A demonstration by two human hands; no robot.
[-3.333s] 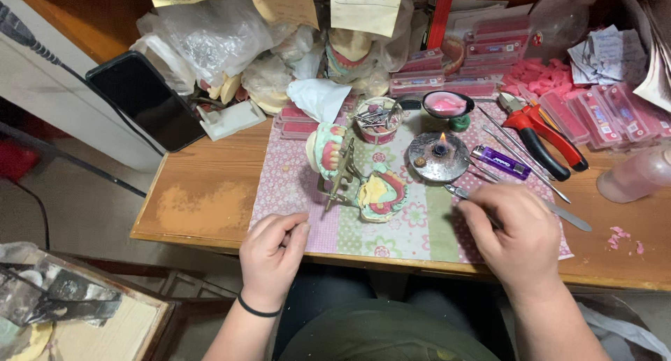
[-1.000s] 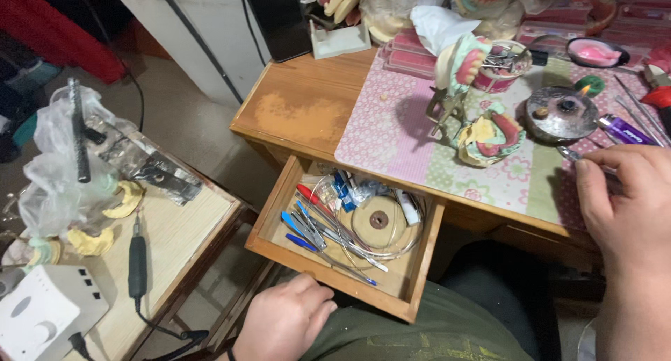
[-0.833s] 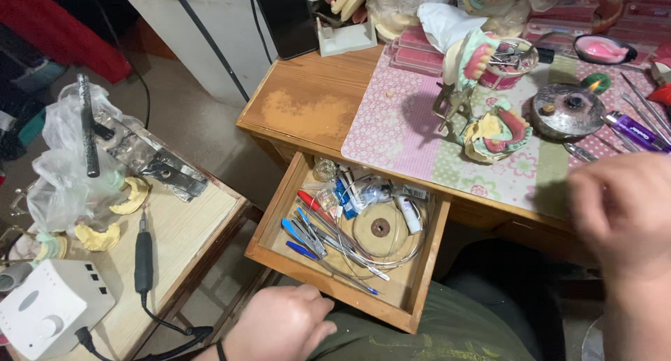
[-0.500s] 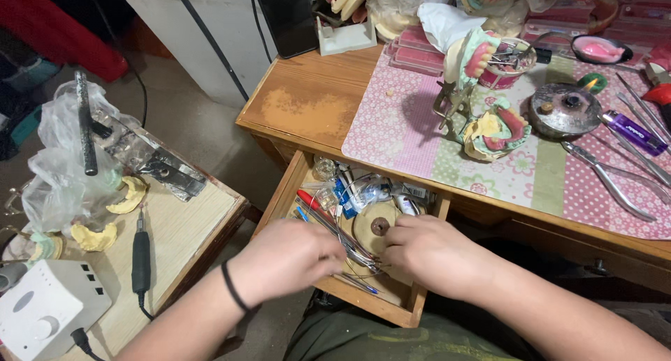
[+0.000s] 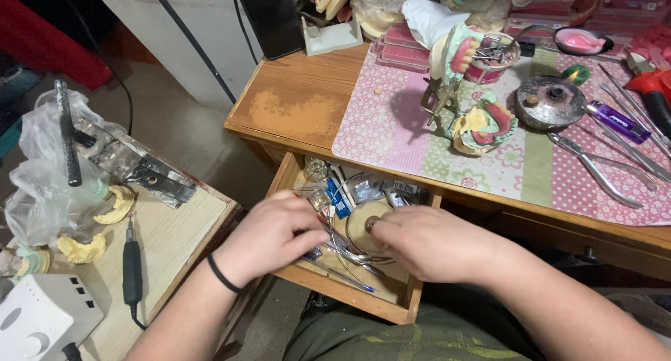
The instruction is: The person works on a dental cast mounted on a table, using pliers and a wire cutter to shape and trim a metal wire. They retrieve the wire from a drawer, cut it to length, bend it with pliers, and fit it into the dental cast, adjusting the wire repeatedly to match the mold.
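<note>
Below the bench (image 5: 300,109) edge, both hands reach into the open wooden drawer (image 5: 363,301). His left hand (image 5: 269,235) comes in palm down, fingers curled among loops of thin wire (image 5: 342,249) and small tools, though I cannot tell whether they grip. His right hand (image 5: 430,242) lies beside it, fingers bent narrow, touching a round tan spool (image 5: 360,221).

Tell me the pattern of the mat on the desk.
The mat is pink with small white dots, crossed by green floral strips; head view.
</note>
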